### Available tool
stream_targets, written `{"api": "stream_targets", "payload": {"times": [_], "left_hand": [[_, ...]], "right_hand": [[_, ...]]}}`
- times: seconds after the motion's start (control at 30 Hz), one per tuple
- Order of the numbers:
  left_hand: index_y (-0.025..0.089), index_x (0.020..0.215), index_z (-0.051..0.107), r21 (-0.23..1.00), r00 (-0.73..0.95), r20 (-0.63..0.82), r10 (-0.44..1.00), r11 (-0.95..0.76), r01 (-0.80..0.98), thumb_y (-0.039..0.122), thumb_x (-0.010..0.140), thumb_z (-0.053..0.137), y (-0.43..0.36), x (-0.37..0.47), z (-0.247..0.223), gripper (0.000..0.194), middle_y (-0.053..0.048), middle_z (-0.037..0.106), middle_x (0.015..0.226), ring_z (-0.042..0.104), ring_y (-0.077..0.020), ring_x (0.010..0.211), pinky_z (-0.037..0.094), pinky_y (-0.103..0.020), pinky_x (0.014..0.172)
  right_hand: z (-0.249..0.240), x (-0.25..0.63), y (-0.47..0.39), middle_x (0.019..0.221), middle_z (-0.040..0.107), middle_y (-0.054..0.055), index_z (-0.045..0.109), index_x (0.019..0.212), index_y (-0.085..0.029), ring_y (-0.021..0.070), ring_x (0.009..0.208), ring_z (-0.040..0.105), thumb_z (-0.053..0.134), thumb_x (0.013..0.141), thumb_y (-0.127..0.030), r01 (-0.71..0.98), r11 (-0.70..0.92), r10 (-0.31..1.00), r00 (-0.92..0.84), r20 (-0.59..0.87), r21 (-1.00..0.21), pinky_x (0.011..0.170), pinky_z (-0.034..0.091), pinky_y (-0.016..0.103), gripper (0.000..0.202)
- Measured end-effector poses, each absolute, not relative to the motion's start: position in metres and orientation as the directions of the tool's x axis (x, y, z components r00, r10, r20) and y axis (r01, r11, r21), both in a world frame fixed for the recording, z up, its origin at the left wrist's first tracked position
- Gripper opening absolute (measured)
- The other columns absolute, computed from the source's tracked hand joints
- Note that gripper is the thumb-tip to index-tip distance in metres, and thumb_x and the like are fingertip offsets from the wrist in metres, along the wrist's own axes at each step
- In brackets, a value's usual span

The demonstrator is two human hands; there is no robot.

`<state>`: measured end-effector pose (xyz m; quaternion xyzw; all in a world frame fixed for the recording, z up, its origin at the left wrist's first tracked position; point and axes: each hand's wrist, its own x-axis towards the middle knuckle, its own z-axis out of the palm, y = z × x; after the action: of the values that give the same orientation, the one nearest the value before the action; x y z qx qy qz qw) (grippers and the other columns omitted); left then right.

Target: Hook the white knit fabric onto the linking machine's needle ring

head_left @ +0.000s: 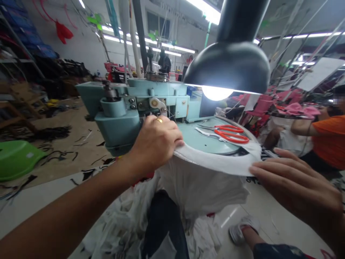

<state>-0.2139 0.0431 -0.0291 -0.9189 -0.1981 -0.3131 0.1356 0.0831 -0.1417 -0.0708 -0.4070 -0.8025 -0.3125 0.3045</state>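
My left hand, with a gold ring on one finger, is closed on the edge of a white fabric garment right below the head of a pale green sewing machine. A line of stitching shows along the band beside my fingers. My right hand pinches the far end of the same band, which stretches between both hands over the rim of the round machine bed. The rest of the cloth hangs below. Scissors with red-orange handles lie on the bed behind the band.
A black lamp hangs lit, low over the bed. White cloth is heaped around my legs. A green tub and dark scraps are on the floor at left. To the right sits a person in an orange shirt near pink fabric.
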Motion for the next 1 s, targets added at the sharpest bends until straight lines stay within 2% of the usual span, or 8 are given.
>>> {"api": "stream_targets", "payload": {"times": [0.07,0.23,0.33,0.63,0.77,0.83,0.93,1.0], "left_hand": [[0.018,0.082,0.072,-0.086,0.629,0.73,0.269,-0.876,0.474,0.022,0.088,0.066,0.034,-0.211,-0.038,0.01,-0.006,0.072,0.091,0.063,-0.0243,0.092,0.045,-0.046,0.089],[0.014,0.093,0.069,0.079,0.586,0.8,0.127,-0.991,0.107,0.017,0.086,0.07,0.013,-0.207,-0.066,0.007,-0.007,0.069,0.089,0.062,-0.018,0.087,0.053,-0.032,0.081],[0.015,0.091,0.069,0.1,0.55,0.83,0.089,-0.995,0.01,0.009,0.084,0.069,0.014,-0.203,-0.073,0.009,-0.005,0.069,0.087,0.061,-0.017,0.087,0.054,-0.031,0.081],[0.013,0.093,0.069,0.003,0.533,0.846,-0.001,-1.0,-0.006,0.01,0.081,0.073,0.018,-0.203,-0.077,0.013,-0.007,0.067,0.087,0.061,-0.0179,0.086,0.054,-0.032,0.078],[0.013,0.091,0.068,-0.021,0.523,0.852,-0.015,-1.0,0.006,0.012,0.082,0.073,0.018,-0.199,-0.078,0.01,-0.006,0.067,0.084,0.06,-0.0171,0.083,0.055,-0.031,0.077],[0.013,0.093,0.068,-0.054,0.543,0.838,-0.052,-0.998,-0.011,0.013,0.082,0.073,0.02,-0.197,-0.077,0.011,-0.006,0.067,0.085,0.061,-0.0171,0.083,0.055,-0.031,0.076],[0.015,0.09,0.069,0.009,0.549,0.836,-0.015,-0.999,-0.041,0.02,0.082,0.075,0.022,-0.195,-0.072,0.011,-0.005,0.067,0.084,0.062,-0.0164,0.081,0.055,-0.03,0.074],[0.016,0.086,0.07,0.066,0.541,0.841,0.026,-0.996,-0.055,0.021,0.081,0.076,0.021,-0.195,-0.069,0.009,-0.004,0.067,0.081,0.062,-0.0156,0.08,0.055,-0.029,0.074]], "right_hand": [[-0.071,0.082,-0.141,0.092,0.076,0.006,0.073,0.109,-0.018,0.0234,0.083,0.071,0.069,0.081,-0.001,0.84,0.48,0.46,-0.486,0.743,0.253,0.099,0.052,0.05,0.033],[-0.067,0.078,-0.143,0.09,0.077,0.006,0.073,0.105,-0.015,0.0214,0.081,0.072,0.07,0.082,-0.003,0.816,0.504,0.447,-0.527,0.722,0.284,0.1,0.052,0.047,0.026],[-0.065,0.077,-0.147,0.091,0.077,0.006,0.073,0.107,-0.016,0.023,0.081,0.072,0.07,0.082,-0.005,0.825,0.488,0.472,-0.524,0.709,0.284,0.1,0.051,0.048,0.027],[-0.063,0.073,-0.151,0.094,0.077,0.009,0.072,0.108,-0.016,0.0259,0.086,0.071,0.069,0.081,-0.001,0.837,0.492,0.496,-0.497,0.712,0.24,0.098,0.051,0.05,0.032],[-0.049,0.079,-0.135,0.101,0.076,0.007,0.07,0.109,-0.016,0.0213,0.088,0.071,0.062,0.089,-0.008,0.795,0.558,0.55,-0.569,0.611,0.238,0.104,0.047,0.046,0.023],[-0.036,0.086,-0.122,0.102,0.076,0.005,0.068,0.109,-0.019,0.0187,0.087,0.071,0.057,0.094,-0.013,0.803,0.559,0.62,-0.571,0.538,0.207,0.099,0.049,0.04,0.02],[-0.023,0.097,-0.111,0.102,0.075,0.003,0.07,0.101,-0.023,0.0198,0.088,0.07,0.055,0.095,-0.019,0.83,0.517,0.685,-0.548,0.48,0.211,0.083,0.054,0.035,0.017],[-0.023,0.101,-0.114,0.105,0.075,0.004,0.071,0.096,-0.024,0.0211,0.09,0.071,0.061,0.092,-0.02,0.826,0.514,0.646,-0.55,0.529,0.231,0.087,0.055,0.037,0.012]]}}
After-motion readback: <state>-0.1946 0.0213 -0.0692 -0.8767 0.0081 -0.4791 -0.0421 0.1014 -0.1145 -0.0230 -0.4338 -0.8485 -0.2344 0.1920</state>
